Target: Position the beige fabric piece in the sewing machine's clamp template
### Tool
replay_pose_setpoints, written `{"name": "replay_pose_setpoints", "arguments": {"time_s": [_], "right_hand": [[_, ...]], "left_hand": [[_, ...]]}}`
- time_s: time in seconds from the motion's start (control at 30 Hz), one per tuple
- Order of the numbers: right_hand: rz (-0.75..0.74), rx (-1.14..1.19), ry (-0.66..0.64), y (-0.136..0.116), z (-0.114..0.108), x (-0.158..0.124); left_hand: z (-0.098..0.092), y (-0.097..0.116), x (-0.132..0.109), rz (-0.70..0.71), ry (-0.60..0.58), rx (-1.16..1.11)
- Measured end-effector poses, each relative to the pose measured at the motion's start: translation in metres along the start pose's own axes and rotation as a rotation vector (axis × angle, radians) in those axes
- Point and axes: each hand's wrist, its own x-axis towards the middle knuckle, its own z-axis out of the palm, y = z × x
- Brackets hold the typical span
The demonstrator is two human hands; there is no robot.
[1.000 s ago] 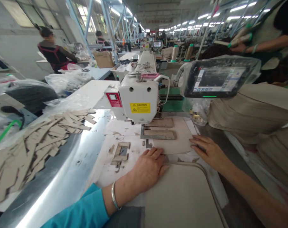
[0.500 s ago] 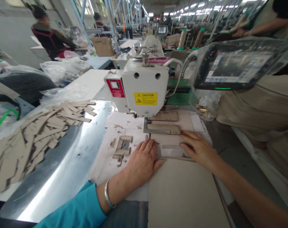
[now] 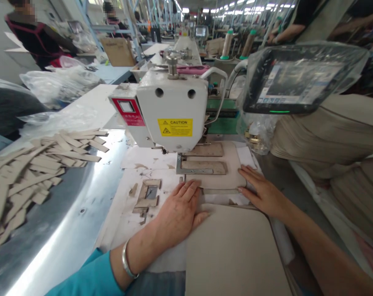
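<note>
Left hand: left hand [image 3: 178, 211] lies flat, palm down, fingers together and stretched out, holding nothing, at centre frame; its fingertips touch the near edge of the beige fabric panel [image 3: 219, 179].
Right hand: right hand [image 3: 260, 191] lies flat and spread, gripping nothing, just right of centre, fingertips pressing the panel's right corner.
Fabric panel: flat on the machine bed, centre of the frame, its far part under the grey metal clamp frame [image 3: 201, 168] of the white sewing machine head [image 3: 169, 111].
Machine head: upper centre, with a yellow caution label [image 3: 175, 127] and a red-framed small display [image 3: 127, 109].
Near sheet: a large tan flat board [image 3: 236, 250] at lower centre, touching the left thumb.
Left side: a pile of tan cut fabric strips [image 3: 29, 170] on the shiny metal table [image 3: 69, 230].
Upper right: a plastic-wrapped touchscreen control panel [image 3: 297, 80]; below it, stacked beige fabric [image 3: 331, 135].
Wrist: silver bangle [image 3: 126, 259] and turquoise sleeve [image 3: 88, 277], lower left.
Background: other people, upper left.
</note>
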Motion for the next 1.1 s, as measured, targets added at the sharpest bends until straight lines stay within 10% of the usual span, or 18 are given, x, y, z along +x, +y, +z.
{"name": "replay_pose_setpoints", "arguments": {"time_s": [1.1], "right_hand": [[-0.005,-0.405,-0.108,-0.029,0.009,0.000]], "left_hand": [[-0.005,0.011,-0.013,-0.080,-0.009,0.035]]}}
